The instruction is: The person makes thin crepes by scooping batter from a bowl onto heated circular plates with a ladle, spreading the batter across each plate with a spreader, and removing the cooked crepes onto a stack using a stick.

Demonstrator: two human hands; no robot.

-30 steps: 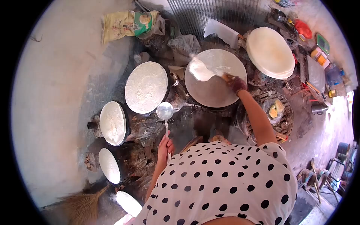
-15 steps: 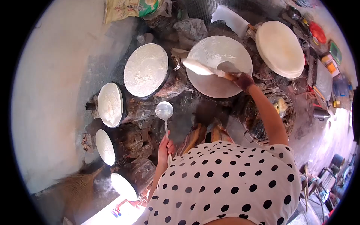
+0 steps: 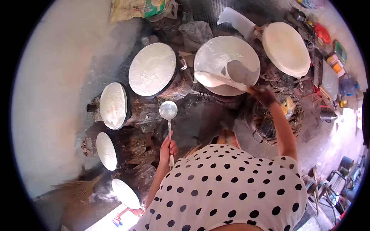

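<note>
My right hand is closed round the handle of a flat spatula, whose pale blade is coated white. The blade lies over the near part of a large round griddle. A wet white layer covers part of that griddle, with a greyer bare patch right of its middle. Lower left, my left hand grips a long-handled ladle upright, its round bowl smeared white and held over the floor, apart from the griddles.
Left of me curves a row of white-covered griddles on stoves. A stack of round pale flatbreads stands at the right rear. Near my right arm sits a round grate. A straw broom lies lower left.
My right hand has moved right and toward me, drawing the spatula blade nearer the griddle's front edge. More of the greyish patch shows. The ladle has barely moved.
</note>
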